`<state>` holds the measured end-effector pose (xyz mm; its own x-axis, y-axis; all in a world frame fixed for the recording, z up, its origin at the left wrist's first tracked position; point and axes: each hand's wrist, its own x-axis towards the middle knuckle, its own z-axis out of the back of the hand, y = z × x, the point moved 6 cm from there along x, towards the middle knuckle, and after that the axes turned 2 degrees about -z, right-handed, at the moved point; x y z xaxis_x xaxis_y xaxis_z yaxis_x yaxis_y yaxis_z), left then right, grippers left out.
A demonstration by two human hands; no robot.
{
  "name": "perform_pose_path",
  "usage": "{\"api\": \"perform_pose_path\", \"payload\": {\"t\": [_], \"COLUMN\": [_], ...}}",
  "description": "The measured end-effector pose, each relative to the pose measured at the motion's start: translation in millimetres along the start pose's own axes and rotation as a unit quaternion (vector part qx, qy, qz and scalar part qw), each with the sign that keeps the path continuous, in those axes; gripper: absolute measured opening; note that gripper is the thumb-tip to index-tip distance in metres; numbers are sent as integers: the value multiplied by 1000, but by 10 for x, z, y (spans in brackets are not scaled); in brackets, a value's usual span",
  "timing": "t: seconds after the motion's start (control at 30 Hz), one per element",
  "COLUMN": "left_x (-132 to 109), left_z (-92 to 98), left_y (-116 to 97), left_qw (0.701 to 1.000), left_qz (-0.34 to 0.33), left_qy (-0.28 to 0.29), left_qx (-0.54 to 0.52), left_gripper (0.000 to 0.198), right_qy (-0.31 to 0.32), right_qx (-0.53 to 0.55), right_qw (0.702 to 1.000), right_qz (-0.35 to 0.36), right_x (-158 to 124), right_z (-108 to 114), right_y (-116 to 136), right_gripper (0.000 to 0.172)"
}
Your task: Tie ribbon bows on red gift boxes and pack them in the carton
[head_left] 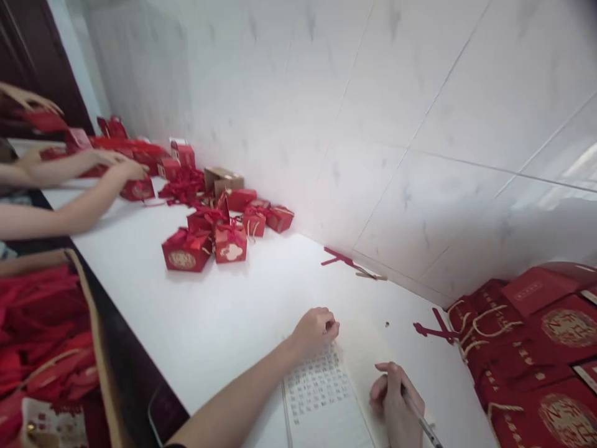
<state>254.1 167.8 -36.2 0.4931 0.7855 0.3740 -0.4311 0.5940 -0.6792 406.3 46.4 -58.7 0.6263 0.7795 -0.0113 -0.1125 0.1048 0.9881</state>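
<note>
An open notebook (321, 404) lies on the white table, its left page filled with rows of handwritten characters. My left hand (317, 328) rests at the top of that page with its fingers curled closed; I see nothing held in them. Over the right page, my right hand (396, 395) grips a pen (420, 418), whose shaft slants back toward the lower right. The pen's tip is hidden by my fingers.
Red gift boxes (186, 252) with ribbons stand in a cluster ahead, beside a brown carton (224, 179). Red bags (522, 348) pile up at right against the wall. An open box of red items (51, 336) sits at lower left. Co-workers' arms (69, 214) work on red boxes at far left.
</note>
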Motion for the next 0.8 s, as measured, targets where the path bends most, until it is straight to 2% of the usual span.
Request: {"api": "perform_pose_path", "payload": {"t": [0.1, 0.2, 0.23, 0.33, 0.43, 0.53, 0.6, 0.67, 0.73, 0.8], "left_x": [-22, 18, 41, 90, 68, 8, -21, -35, -48, -59], "left_z": [155, 461, 610, 1191, 1809, 2246, 2401, 2470, 2485, 2465], "left_y": [153, 330, 387, 566, 744, 919, 1034, 1143, 1236, 1294], "left_qw": [995, 983, 977, 950, 907, 859, 834, 820, 815, 824], "left_qz": [60, 109, 120, 163, 223, 293, 338, 375, 404, 409], "left_qy": [-75, -144, -164, -229, -293, -327, -333, -327, -309, -278], "left_qx": [-6, 34, 57, 132, 204, 262, 281, 284, 280, 275], "left_gripper": [21, 8, 7, 26, 40, 56, 68, 77, 79, 77], "right_qy": [69, 95, 97, 102, 100, 120, 132, 136, 137, 140], "right_qx": [-2, -12, -16, -26, -27, -28, -38, -47, -52, -58], "right_qw": [997, 995, 995, 994, 994, 992, 990, 989, 989, 988], "right_qz": [-29, -32, -36, -40, -23, 0, 10, 17, 25, 34], "right_x": [72, 120, 129, 123, 93, 71, 70, 78, 79, 65], "right_z": [-108, -164, -174, -212, -240, -274, -287, -288, -282, -276], "right_y": [-116, -188, -206, -204, -143, -112, -130, -160, -167, -137], "right_gripper": [53, 52, 52, 51, 50, 48, 48, 47, 46, 46]}}
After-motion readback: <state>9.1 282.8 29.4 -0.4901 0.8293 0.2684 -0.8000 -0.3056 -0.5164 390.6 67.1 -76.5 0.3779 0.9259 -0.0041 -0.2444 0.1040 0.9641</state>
